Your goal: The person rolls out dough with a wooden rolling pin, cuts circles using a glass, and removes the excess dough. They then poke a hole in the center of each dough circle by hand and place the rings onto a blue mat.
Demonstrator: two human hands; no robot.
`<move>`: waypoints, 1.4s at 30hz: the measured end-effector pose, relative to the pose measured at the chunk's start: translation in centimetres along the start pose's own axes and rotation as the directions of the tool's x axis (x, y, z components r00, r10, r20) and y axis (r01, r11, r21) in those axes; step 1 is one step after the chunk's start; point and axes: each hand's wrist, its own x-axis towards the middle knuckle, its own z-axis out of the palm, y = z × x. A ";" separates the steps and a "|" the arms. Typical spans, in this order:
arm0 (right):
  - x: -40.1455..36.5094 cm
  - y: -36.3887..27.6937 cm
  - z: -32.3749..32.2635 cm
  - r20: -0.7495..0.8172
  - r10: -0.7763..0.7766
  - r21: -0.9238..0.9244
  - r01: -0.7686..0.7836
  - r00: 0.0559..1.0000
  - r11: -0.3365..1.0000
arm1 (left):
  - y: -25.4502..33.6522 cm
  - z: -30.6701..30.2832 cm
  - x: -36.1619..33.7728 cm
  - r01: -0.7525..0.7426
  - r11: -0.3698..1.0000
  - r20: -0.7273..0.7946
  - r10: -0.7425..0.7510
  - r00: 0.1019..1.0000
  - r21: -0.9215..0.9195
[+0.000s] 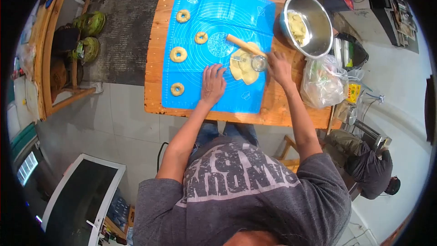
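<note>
My right hand (279, 68) is at the right edge of the blue mat, its fingers closed against the side of a small clear glass (259, 63). The glass is at the right edge of a flattened sheet of pale dough (243, 69), which has an uneven outline. Across the top of the dough lies a wooden rolling pin (245, 45), slanting, with its lower end near my right fingers. My left hand (213, 82) rests on the mat left of the dough, fingers stretched out and holding nothing. Several dough rings (178, 54) are spread over the mat's left half.
The blue baking mat (191, 75) covers much of the wooden table (154, 73). A metal bowl (321, 25) containing dough stands at the table's right, above a plastic bag (324, 82). Another person (371, 168) is at the far right. Green gas cylinders (88, 48) stand left.
</note>
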 end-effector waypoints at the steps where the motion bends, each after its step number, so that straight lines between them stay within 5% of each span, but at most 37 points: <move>1: 0.1 0.4 0.2 -0.009 -0.013 0.002 0.013 1.000 1.000 | 0.1 0.0 0.0 -0.001 1.000 -0.003 0.001 1.000 -0.005; 8: 3.3 1.0 0.8 -0.308 0.019 0.142 0.027 0.951 0.990 | 1.2 -0.4 1.2 0.065 0.996 -0.030 -0.067 0.997 -0.061; 13: 6.4 2.4 3.6 -0.276 0.145 0.315 -0.053 0.950 0.948 | 2.3 0.5 3.3 0.059 0.996 -0.133 -0.067 0.989 -0.061; 17: 5.8 0.3 1.8 -0.525 0.143 0.231 -0.022 0.839 0.973 | 2.6 0.3 5.3 0.124 0.989 -0.125 -0.133 0.983 -0.075; 20: 3.7 0.6 3.8 -0.301 0.126 0.394 0.003 0.945 0.919 | 1.8 0.0 7.6 0.107 0.985 -0.078 -0.118 0.990 -0.137; 24: 3.1 -0.7 4.0 -0.187 0.257 0.506 -0.131 0.948 0.852 | 0.5 0.0 11.4 0.142 0.929 0.145 -0.098 0.985 -0.341; 30: 3.4 -0.8 3.1 -0.051 0.280 0.629 -0.187 0.959 0.755 | 1.4 -0.1 15.5 0.073 0.972 0.381 0.019 0.924 -0.225; 33: 3.5 -1.0 2.5 0.062 0.311 0.641 -0.276 0.948 0.716 | 1.7 0.2 16.2 0.064 0.979 0.441 0.028 0.897 -0.194; 39: 3.5 -0.5 2.6 0.066 0.224 0.684 -0.207 0.972 0.699 | 1.2 0.8 17.0 -0.024 0.983 0.497 0.114 0.860 -0.183; 42: 3.3 -1.4 1.5 0.266 0.255 0.745 -0.367 0.929 0.557 | 0.8 1.0 17.0 -0.126 0.969 0.477 0.216 0.852 -0.213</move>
